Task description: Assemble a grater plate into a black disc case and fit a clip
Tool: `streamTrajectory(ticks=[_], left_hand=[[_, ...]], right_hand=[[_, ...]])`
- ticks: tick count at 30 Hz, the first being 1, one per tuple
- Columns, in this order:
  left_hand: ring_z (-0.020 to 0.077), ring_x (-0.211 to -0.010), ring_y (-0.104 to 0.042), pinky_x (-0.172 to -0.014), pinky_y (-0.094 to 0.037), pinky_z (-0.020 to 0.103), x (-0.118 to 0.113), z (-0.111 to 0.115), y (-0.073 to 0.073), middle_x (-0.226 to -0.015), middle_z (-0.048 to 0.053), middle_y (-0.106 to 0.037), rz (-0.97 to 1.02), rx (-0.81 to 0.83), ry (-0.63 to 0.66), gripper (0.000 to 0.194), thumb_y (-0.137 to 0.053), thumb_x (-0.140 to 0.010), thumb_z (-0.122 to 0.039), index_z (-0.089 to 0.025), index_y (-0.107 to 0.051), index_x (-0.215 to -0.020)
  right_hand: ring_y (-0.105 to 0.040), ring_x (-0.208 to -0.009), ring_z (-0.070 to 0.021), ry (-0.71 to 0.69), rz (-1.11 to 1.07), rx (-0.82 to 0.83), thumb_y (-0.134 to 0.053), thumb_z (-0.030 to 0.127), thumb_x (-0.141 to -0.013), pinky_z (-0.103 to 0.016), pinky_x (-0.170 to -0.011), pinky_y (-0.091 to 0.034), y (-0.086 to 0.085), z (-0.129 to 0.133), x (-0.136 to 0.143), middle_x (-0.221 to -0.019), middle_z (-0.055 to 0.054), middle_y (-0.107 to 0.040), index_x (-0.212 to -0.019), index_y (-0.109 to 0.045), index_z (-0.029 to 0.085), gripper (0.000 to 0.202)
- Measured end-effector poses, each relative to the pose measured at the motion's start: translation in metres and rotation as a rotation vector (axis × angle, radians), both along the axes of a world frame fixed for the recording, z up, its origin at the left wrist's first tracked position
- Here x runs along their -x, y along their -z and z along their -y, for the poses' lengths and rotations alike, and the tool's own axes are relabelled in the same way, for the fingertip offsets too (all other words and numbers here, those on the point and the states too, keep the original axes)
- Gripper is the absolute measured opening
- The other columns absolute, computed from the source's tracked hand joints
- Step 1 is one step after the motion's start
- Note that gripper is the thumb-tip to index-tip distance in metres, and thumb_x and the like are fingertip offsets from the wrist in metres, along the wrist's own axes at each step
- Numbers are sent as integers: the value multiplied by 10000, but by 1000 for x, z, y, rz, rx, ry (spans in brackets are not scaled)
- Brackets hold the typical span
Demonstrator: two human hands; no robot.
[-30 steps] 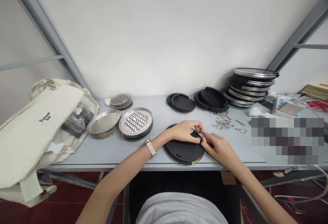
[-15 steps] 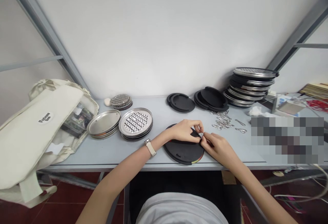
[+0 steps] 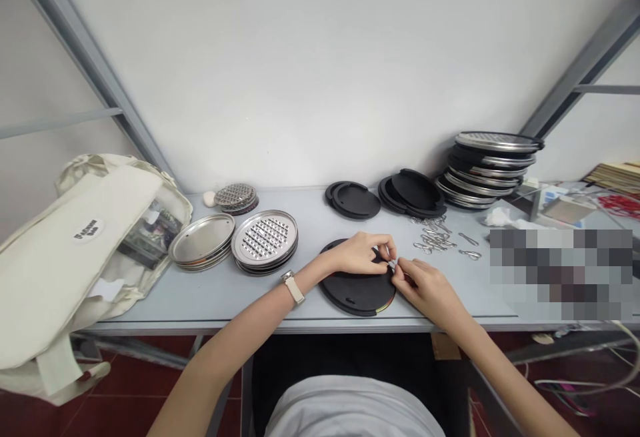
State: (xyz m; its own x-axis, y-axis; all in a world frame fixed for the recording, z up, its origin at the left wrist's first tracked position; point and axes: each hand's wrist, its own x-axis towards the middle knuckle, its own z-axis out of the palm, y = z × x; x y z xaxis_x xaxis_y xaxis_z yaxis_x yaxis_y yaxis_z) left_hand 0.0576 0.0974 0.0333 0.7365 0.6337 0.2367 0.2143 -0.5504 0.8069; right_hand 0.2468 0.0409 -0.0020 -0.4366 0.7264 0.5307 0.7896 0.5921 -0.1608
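Observation:
In front of me a round black plastic disc (image 3: pixel 357 293) lies near the table's edge, with a coloured strip showing at its lower right rim. Over its far part is my left hand (image 3: pixel 364 255), fingers bent and the thumb tip close to the right rim; what it pinches is hidden. My right hand (image 3: pixel 423 285) is closed at that same rim, pinching a small silvery piece that looks like a metal clip (image 3: pixel 393 265). The fingertips of both hands nearly meet there. Just beyond, a loose pile of metal clips (image 3: pixel 436 239) lies on the table.
Black discs (image 3: pixel 356 201) and black dishes (image 3: pixel 416 191) lie at the back. A tall stack of assembled graters (image 3: pixel 487 163) stands right. To the left are grater plates (image 3: pixel 265 238), smaller grater discs (image 3: pixel 235 195), plain metal lids (image 3: pixel 203 238) and a cream bag (image 3: pixel 105 230).
The black disc has turned and shifted slightly under my hands, its near edge a little farther from me. Both hands stay at the rim with small fingertip movements.

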Motion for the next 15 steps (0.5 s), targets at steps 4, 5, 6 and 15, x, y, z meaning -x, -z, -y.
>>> streamTrajectory(ticks=[4, 5, 6, 15], left_hand=[[41, -565, -437, -610, -391, 185, 0, 0, 0, -875, -12, -631, -18, -18, -10, 217, -604, -701, -114, -169, -558, -905], [42, -561, -429, -609, -388, 188, 0, 0, 0, -878, -15, -627, -22, -39, -12, 216, -602, -702, -117, -170, -553, -906], [45, -561, -423, -608, -385, 192, 0, 1, -1, -878, -17, -617, -26, -71, -18, 214, -603, -702, -121, -171, -551, -903], [89, -731, -548, -722, -454, 233, 0, 2, 2, -1027, 8, -495, -60, -186, -87, 249, -616, -707, -181, -204, -519, -936]], right_hand=[[-468, -492, -145, 0, 4, 19, -395, 248, -918, -246, -514, -334, 1, 0, 0, -532, 17, -453, -645, -368, 229, 275], [-466, -492, -147, 7, 1, 26, -388, 255, -923, -247, -515, -334, 1, -1, 0, -534, 17, -451, -652, -369, 230, 272], [-466, -491, -148, 18, -3, 37, -381, 263, -927, -249, -515, -333, 2, -1, 0, -536, 17, -450, -662, -370, 230, 268], [-479, -500, -162, 62, -58, 226, -324, 331, -964, -255, -516, -342, 3, -3, -1, -577, 7, -493, -730, -376, 238, 257]])
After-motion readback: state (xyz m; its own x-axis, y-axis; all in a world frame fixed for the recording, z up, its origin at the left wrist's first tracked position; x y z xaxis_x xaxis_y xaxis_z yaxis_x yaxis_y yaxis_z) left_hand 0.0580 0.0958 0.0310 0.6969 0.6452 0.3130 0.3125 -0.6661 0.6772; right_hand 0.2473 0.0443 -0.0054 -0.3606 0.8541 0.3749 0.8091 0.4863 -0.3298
